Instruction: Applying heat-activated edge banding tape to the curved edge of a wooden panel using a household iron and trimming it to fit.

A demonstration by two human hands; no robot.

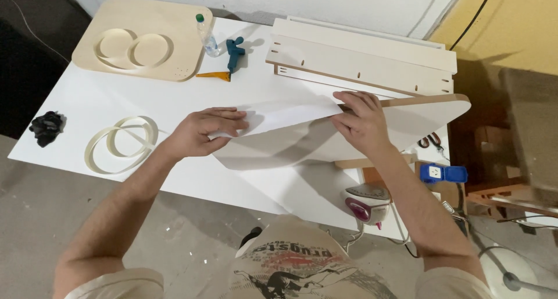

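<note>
Head view, frame centre: left hand (200, 133) and right hand (361, 122) press flat, nothing gripped, on paper sheet (288, 114) over curved white panel (325, 142); keep pressure even.

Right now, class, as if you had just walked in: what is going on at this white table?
A person stands at the white table, holding a curved white panel with a wood-coloured edge on its side. The left hand and right hand press a sheet of white paper against it. A coil of pale edge strip lies to the left, flat white boards are stacked behind, and a pink-and-white clothes iron sits at the near edge.
</note>
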